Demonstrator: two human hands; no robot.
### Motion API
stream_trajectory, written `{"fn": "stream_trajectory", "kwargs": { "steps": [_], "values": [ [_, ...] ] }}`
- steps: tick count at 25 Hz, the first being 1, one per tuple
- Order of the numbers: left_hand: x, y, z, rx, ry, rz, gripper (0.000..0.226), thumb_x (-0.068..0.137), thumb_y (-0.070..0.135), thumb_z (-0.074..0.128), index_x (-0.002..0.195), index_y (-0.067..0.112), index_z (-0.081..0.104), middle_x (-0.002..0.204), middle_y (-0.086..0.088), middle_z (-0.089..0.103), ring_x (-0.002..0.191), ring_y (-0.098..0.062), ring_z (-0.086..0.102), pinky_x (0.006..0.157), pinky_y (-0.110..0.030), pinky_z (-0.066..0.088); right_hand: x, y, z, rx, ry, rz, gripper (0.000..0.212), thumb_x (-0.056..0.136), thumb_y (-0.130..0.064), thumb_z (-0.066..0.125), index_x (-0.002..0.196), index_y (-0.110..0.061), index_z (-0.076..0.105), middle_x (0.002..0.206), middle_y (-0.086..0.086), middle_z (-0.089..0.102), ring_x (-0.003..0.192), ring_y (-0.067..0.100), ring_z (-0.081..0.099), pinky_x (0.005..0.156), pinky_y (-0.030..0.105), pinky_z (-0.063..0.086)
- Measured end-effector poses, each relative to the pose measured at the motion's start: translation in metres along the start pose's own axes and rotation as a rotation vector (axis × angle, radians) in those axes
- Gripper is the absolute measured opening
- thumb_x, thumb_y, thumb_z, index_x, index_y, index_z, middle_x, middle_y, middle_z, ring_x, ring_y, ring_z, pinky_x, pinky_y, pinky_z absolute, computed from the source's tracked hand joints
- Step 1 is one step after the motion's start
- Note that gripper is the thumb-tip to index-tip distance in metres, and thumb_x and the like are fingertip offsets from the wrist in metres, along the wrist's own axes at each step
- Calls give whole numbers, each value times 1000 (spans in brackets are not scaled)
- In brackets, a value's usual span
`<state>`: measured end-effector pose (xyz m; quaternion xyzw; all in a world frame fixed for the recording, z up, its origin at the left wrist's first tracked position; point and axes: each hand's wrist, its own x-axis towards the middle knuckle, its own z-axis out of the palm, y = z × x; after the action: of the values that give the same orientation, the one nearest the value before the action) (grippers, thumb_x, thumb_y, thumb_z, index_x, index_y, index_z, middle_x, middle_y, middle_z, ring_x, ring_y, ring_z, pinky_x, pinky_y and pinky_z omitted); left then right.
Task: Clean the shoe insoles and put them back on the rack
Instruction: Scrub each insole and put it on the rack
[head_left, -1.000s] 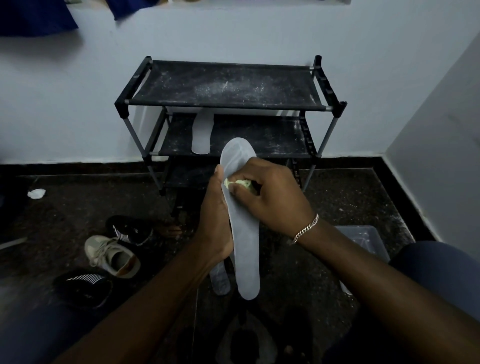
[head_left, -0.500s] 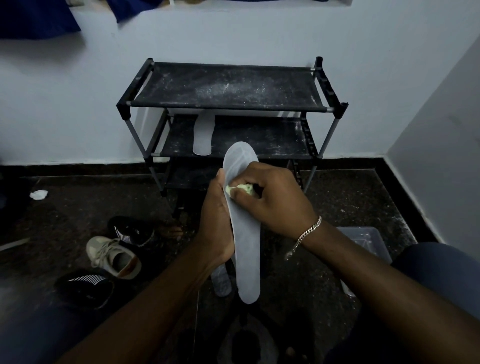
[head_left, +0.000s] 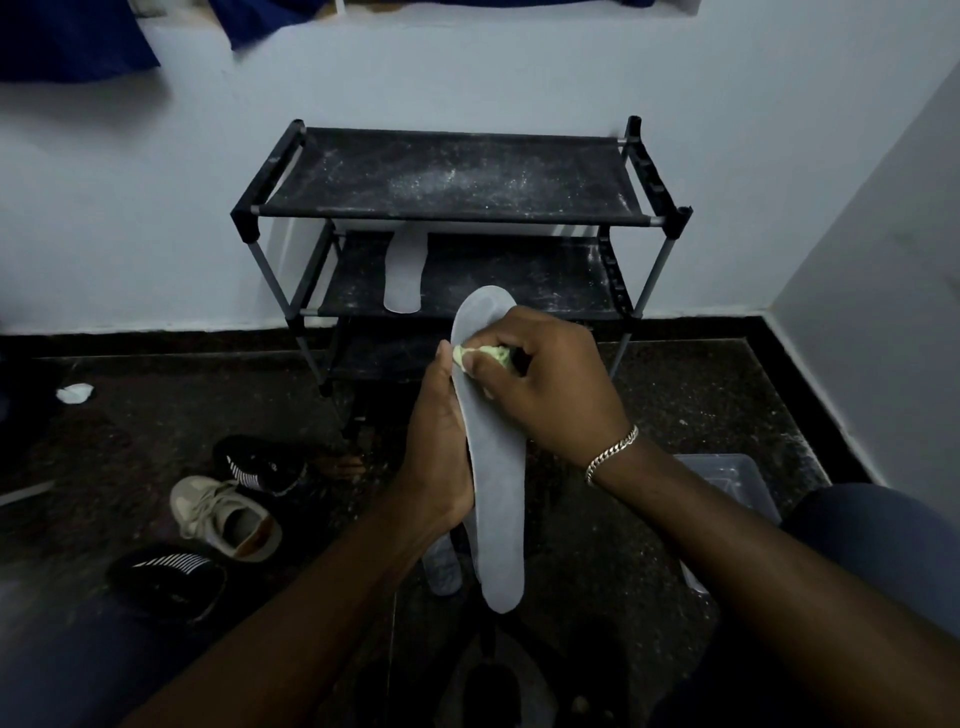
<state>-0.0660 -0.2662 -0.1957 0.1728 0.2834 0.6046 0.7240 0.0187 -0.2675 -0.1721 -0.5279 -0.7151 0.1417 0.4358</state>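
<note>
The insole (head_left: 493, 499) stands upright at frame centre. The left hand (head_left: 441, 447) grips its edge and the right hand (head_left: 540, 384) pinches a pale green wad (head_left: 485, 354) against its upper part, so the cleaning step is in hand (wiping, I judge). The next move calls for working down the lower length, then setting it on the rack (head_left: 457, 176) at upper centre, where another insole (head_left: 404, 275) lies on the middle shelf. Whether the wad is cloth or sponge is unclear, and the left fingers are hidden.

Grey insole (head_left: 496, 493), toe toward black rack (head_left: 452, 176); second insole (head_left: 402, 280) on middle shelf
</note>
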Motion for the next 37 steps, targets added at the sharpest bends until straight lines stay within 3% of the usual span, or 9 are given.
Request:
{"fn": "stream_trajectory", "kwargs": {
  "steps": [3, 7, 10, 15, 20, 25, 28, 32, 37],
  "values": [
    [1, 11, -8, -9, -226, -13, 52, 101, 37, 43, 132, -3, 56, 127, -25, 60, 105, -22, 65, 97, -30, 51, -1, 0, 0, 12, -64, -19, 8, 89, -23, 73, 89, -18, 78, 86, -10, 71, 78, 2, 63, 71, 12, 45],
    [2, 6, -6, 87, 42, -81, 55, 69, 43, 86, 105, 10, 60, 84, -3, 67, 77, -9, 66, 76, -21, 52, -2, 1, 0, 12, -83, 12, 8, 88, -25, 73, 88, -18, 78, 86, -10, 72, 79, 3, 64, 70, 20, 50],
    [-2, -2, -1, 256, 141, 65, 32, 107, 28, 30, 110, 9, 56, 91, -3, 65, 77, -6, 67, 72, -17, 55, 0, -1, 1, 4, 17, 6, 6, 88, -21, 74, 88, -17, 78, 87, -11, 72, 79, 2, 64, 72, 14, 47],
    [-10, 27, -10, 148, -125, -192, 75, 54, 46, 92, 107, 8, 56, 96, -9, 58, 91, -17, 56, 79, -26, 53, 0, 0, 1, 0, -128, -12, 11, 85, -28, 72, 86, -19, 78, 86, -9, 72, 78, 5, 65, 71, 31, 54],
    [-7, 17, -17, 214, -20, -173, 42, 107, 35, 24, 121, 8, 53, 98, -5, 65, 90, -12, 63, 78, -23, 52, -1, 0, 2, -22, -34, 1, 9, 87, -25, 71, 87, -18, 77, 87, -9, 71, 79, 6, 65, 73, 35, 54],
    [-9, 22, -9, 127, -50, -239, 62, 72, 42, 83, 116, 5, 60, 99, -5, 66, 94, -14, 62, 85, -26, 50, -2, 2, 2, -41, -94, -4, 12, 86, -30, 69, 88, -22, 77, 87, -9, 70, 79, 8, 65, 71, 38, 55],
    [1, 6, -11, 158, 1, -125, 25, 102, 34, 49, 113, 13, 57, 87, 8, 73, 84, -4, 68, 83, -23, 52, 0, 3, 3, -58, 26, 21, 9, 87, -26, 70, 88, -19, 76, 88, -8, 71, 79, 9, 65, 73, 37, 54],
    [-9, 24, -18, 143, -73, -207, 61, 91, 43, 59, 131, -2, 52, 103, -8, 64, 97, -17, 62, 83, -29, 54, -4, 1, 3, -39, -143, -30, 12, 86, -30, 68, 89, -22, 77, 87, -9, 70, 79, 6, 65, 71, 35, 54],
    [-4, 16, -10, 188, -24, -125, 35, 82, 45, 54, 87, 17, 74, 80, -2, 67, 73, -8, 65, 70, -21, 53, -2, 8, 0, -78, -2, 70, 11, 87, -28, 70, 89, -19, 76, 88, -9, 71, 78, 6, 65, 72, 35, 56]
  ]
}}
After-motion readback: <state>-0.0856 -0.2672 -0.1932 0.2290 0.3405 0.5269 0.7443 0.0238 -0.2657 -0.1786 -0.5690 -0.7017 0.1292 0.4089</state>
